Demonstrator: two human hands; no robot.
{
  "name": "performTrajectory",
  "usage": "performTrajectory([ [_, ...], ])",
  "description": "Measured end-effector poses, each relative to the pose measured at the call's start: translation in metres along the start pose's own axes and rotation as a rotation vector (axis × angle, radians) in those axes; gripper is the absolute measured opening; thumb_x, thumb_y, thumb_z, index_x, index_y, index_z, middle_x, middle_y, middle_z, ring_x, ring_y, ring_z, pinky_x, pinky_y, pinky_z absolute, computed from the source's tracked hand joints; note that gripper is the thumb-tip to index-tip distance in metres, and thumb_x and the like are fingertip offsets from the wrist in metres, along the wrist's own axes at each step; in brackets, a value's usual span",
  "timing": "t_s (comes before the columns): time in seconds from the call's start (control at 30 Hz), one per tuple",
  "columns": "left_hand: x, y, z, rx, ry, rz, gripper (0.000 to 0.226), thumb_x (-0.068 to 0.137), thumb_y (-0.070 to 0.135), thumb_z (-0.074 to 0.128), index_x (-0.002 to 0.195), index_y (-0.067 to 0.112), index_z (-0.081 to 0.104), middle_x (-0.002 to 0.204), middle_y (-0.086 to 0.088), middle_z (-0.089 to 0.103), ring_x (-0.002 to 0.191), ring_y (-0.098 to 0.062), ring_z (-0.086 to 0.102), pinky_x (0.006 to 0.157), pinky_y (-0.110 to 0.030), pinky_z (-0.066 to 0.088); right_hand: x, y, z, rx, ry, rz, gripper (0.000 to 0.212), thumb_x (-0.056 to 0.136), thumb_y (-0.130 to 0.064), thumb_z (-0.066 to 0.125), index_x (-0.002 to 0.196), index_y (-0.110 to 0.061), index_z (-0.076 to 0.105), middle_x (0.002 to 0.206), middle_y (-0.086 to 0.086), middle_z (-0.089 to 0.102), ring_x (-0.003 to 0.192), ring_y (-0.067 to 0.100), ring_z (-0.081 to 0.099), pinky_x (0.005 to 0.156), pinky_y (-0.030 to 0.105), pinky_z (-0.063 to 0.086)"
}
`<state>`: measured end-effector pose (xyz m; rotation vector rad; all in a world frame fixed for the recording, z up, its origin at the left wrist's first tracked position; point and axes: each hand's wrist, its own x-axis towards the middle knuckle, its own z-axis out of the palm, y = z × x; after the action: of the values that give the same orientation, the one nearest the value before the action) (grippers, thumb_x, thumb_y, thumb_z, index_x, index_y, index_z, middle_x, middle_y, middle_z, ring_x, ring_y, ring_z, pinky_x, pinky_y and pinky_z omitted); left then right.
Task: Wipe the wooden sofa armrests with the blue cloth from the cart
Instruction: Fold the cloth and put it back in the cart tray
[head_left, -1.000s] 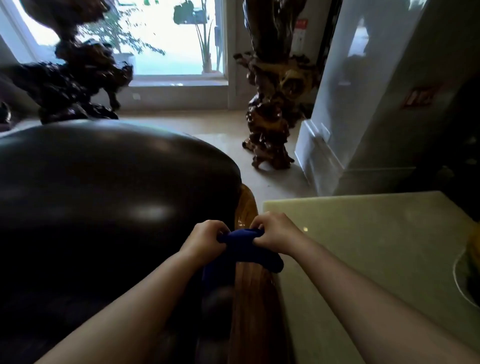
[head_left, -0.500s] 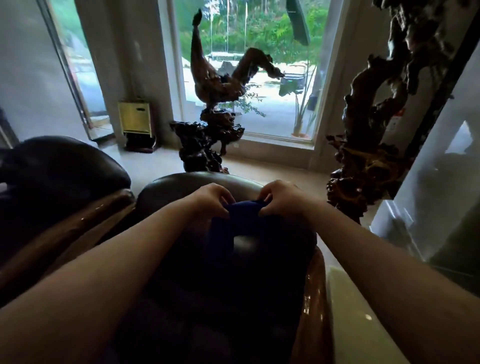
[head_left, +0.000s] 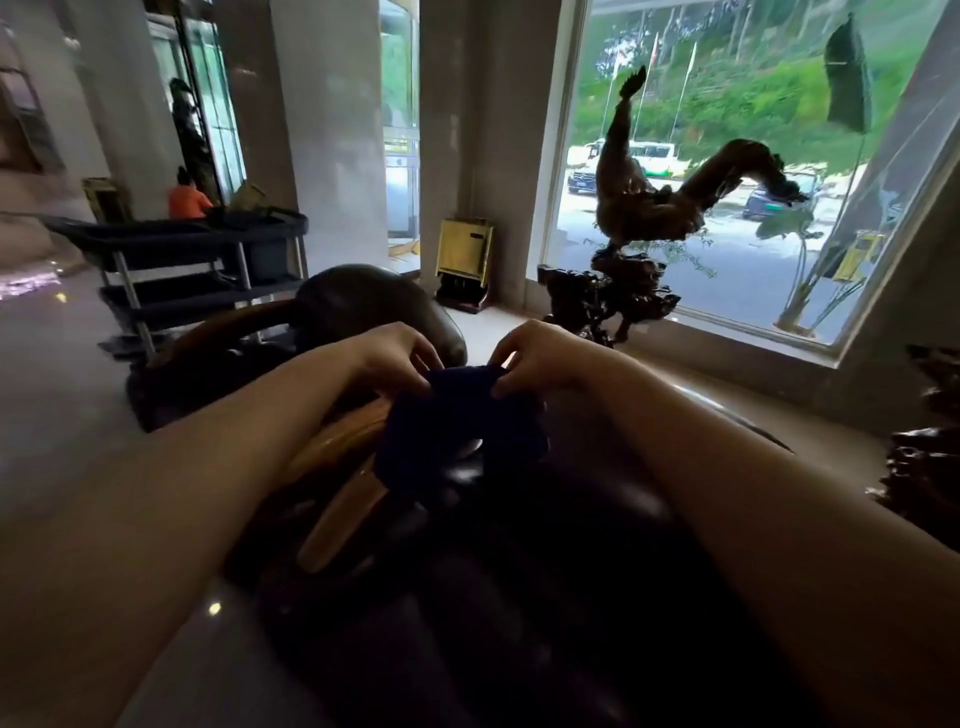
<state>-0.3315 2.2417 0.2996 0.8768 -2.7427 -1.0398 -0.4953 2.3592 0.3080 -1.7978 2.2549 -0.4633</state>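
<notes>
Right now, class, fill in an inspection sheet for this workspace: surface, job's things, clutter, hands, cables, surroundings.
Surface: wooden armrest, glossy, beside a dark leather sofa back.
Job's things: blue cloth, bunched, hanging above the armrest; cart at the back left.
Clutter: nothing seen.
Hands: left hand and right hand, each with a pinching grip on the cloth's top edge.
Cables: nothing seen.
Surroundings: carved root sculpture by the window; person in orange far off.
</notes>
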Motion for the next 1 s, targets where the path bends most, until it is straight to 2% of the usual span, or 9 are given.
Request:
performTrajectory([
  [0.07, -0.019, -0.037, -0.032, 0.015, 0.011, -0.036, 0.027, 0.077, 0.006, 0.066, 0.103, 0.014, 0.064, 0.091, 0.001, 0.065, 0.083, -0.013, 0.062, 0.061, -0.022, 0.048, 0.030, -0.039, 0.018, 0.024, -0.030, -0.026, 0.033, 0.071, -0.020, 0.076, 0.103, -0.017, 0.069, 0.099, 0.006, 0.070, 0.086, 0.019, 0.063, 0.077, 0.027, 0.050],
  [0.17, -0.045, -0.092, -0.078, 0.055, 0.043, -0.064, 0.026, 0.077, 0.007, 0.067, 0.102, 0.015, 0.065, 0.087, 0.003, 0.065, 0.079, -0.011, 0.062, 0.060, -0.021, 0.047, 0.074, -0.098, 0.046, 0.076, -0.077, -0.068, 0.033, 0.071, -0.019, 0.075, 0.103, -0.017, 0.068, 0.084, -0.004, 0.065, 0.069, 0.008, 0.058, 0.058, 0.017, 0.048],
  [0.27, -0.062, -0.138, -0.111, 0.057, 0.074, -0.109, 0.025, 0.077, 0.009, 0.069, 0.100, 0.016, 0.066, 0.085, 0.004, 0.065, 0.074, -0.007, 0.062, 0.055, -0.017, 0.049, 0.109, -0.144, 0.067, 0.117, -0.113, -0.096, 0.025, 0.071, -0.019, 0.075, 0.095, -0.022, 0.067, 0.085, -0.003, 0.063, 0.066, 0.003, 0.055, 0.047, 0.015, 0.044],
  [0.47, -0.079, -0.216, -0.160, 0.027, 0.111, -0.167, 0.028, 0.078, 0.006, 0.067, 0.104, 0.012, 0.065, 0.087, 0.003, 0.064, 0.073, -0.003, 0.059, 0.055, -0.014, 0.046, 0.179, -0.211, 0.104, 0.122, -0.188, -0.151, 0.027, 0.072, -0.017, 0.073, 0.099, -0.017, 0.068, 0.096, 0.003, 0.067, 0.077, 0.010, 0.060, 0.063, 0.020, 0.048],
  [0.57, -0.080, -0.258, -0.183, 0.027, 0.144, -0.204, 0.031, 0.078, 0.004, 0.066, 0.109, 0.007, 0.064, 0.097, -0.005, 0.065, 0.082, -0.012, 0.061, 0.062, -0.017, 0.049, 0.221, -0.242, 0.124, 0.117, -0.226, -0.182, 0.028, 0.073, -0.016, 0.073, 0.101, -0.016, 0.067, 0.099, 0.009, 0.067, 0.088, 0.020, 0.063, 0.077, 0.034, 0.054],
  [0.7, -0.077, -0.319, -0.222, 0.002, 0.196, -0.296, 0.031, 0.079, 0.004, 0.064, 0.109, 0.011, 0.063, 0.088, 0.002, 0.061, 0.079, -0.010, 0.059, 0.056, -0.019, 0.054, 0.289, -0.288, 0.151, 0.151, -0.309, -0.251, 0.022, 0.074, -0.012, 0.073, 0.095, -0.017, 0.067, 0.093, 0.009, 0.067, 0.079, 0.019, 0.063, 0.061, 0.028, 0.054],
  [0.83, -0.070, -0.383, -0.269, -0.017, 0.260, -0.368, 0.028, 0.080, 0.006, 0.063, 0.106, 0.016, 0.063, 0.090, 0.004, 0.062, 0.086, -0.011, 0.059, 0.065, -0.024, 0.051, 0.365, -0.331, 0.176, 0.195, -0.355, -0.301, 0.023, 0.074, -0.011, 0.073, 0.094, -0.018, 0.063, 0.079, -0.001, 0.060, 0.068, 0.011, 0.059, 0.043, 0.018, 0.050],
  [0.9, -0.066, -0.416, -0.291, -0.036, 0.298, -0.424, 0.026, 0.080, 0.006, 0.063, 0.103, 0.018, 0.064, 0.089, 0.005, 0.062, 0.085, -0.010, 0.060, 0.063, -0.023, 0.050, 0.405, -0.354, 0.192, 0.191, -0.382, -0.337, 0.021, 0.074, -0.012, 0.074, 0.092, -0.017, 0.065, 0.077, -0.002, 0.060, 0.065, 0.011, 0.060, 0.040, 0.018, 0.050],
  [1.0, -0.061, -0.462, -0.322, -0.077, 0.356, -0.490, 0.026, 0.078, 0.002, 0.064, 0.100, 0.016, 0.065, 0.082, 0.006, 0.062, 0.078, -0.009, 0.060, 0.059, -0.021, 0.049, 0.465, -0.386, 0.218, 0.196, -0.420, -0.386, 0.020, 0.072, -0.012, 0.075, 0.089, -0.020, 0.067, 0.085, 0.004, 0.064, 0.074, 0.017, 0.063, 0.052, 0.026, 0.056],
])
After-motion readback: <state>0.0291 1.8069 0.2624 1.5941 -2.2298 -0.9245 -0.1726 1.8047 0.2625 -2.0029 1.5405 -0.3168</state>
